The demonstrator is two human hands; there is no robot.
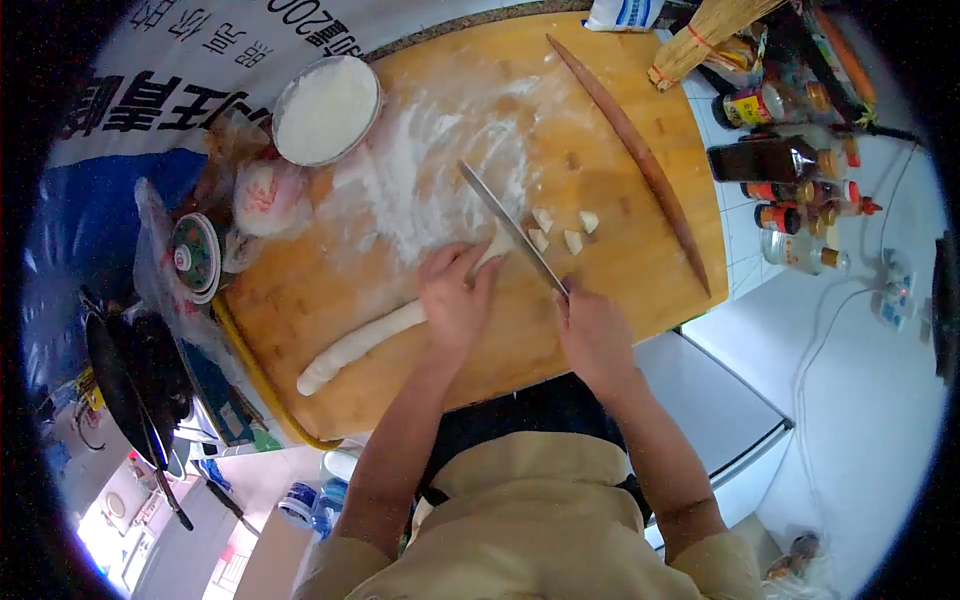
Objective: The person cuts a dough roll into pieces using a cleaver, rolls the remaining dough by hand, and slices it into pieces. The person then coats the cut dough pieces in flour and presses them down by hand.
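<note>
A long white dough roll (360, 341) lies on the floured wooden board (520, 340). My left hand (456, 298) is wrapped over the roll near its right end, fingers closed on it. My right hand (595, 335) grips the handle of a knife (512, 226), whose blade points up and to the left, at the right end of the roll. Just right of the blade lie several small cut dough pieces (573, 241). Whether the blade's edge touches the dough cannot be made out.
A bowl of flour (327, 110) stands at the board's upper left, near a plastic bag (270, 198) and a patterned lid (196, 258). A long rolling pin (640, 150) lies on the right. Beyond it are a straw brush (708, 38) and several bottles (765, 160).
</note>
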